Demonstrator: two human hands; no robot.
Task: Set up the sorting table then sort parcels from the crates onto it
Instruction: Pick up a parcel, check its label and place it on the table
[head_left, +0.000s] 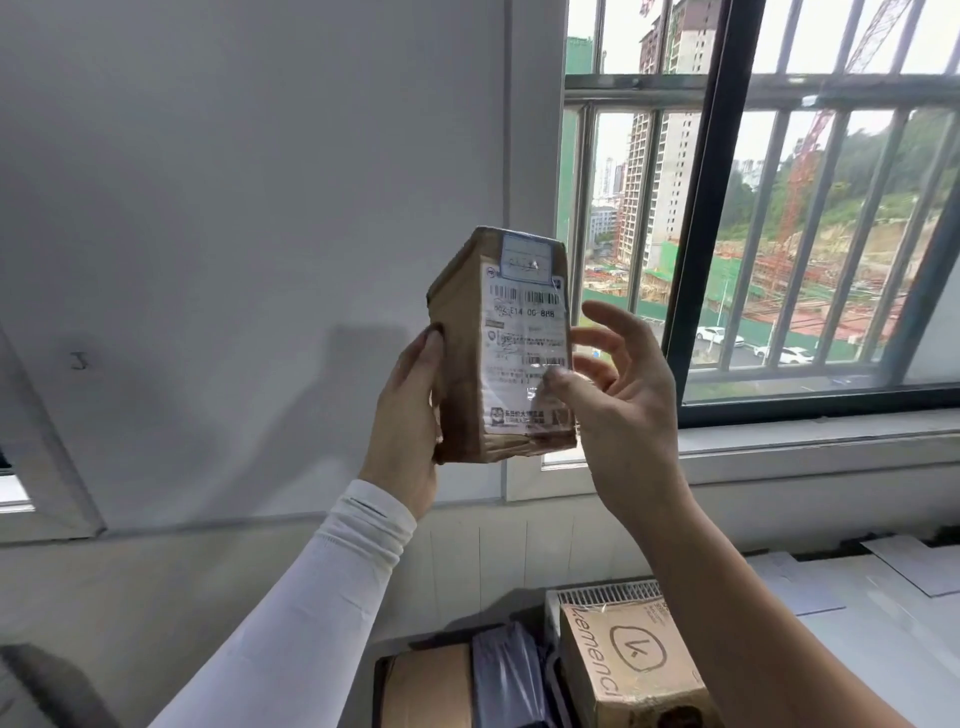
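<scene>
I hold a small brown cardboard parcel (498, 353) upright at chest height in front of the wall and window, its white shipping label with barcodes facing me. My left hand (410, 410) grips its left side, thumb on the front edge and fingers hidden behind. My right hand (623, 395) is at the parcel's right edge, thumb pressing the lower part of the label, the other fingers spread loosely behind and beside the box.
Below, at the bottom edge, several parcels lie packed together: a brown box (426, 686), a grey plastic mailer (511, 675) and a printed carton (634, 665) in a white crate (608, 592). A white surface (852, 597) extends right under the barred window (779, 208).
</scene>
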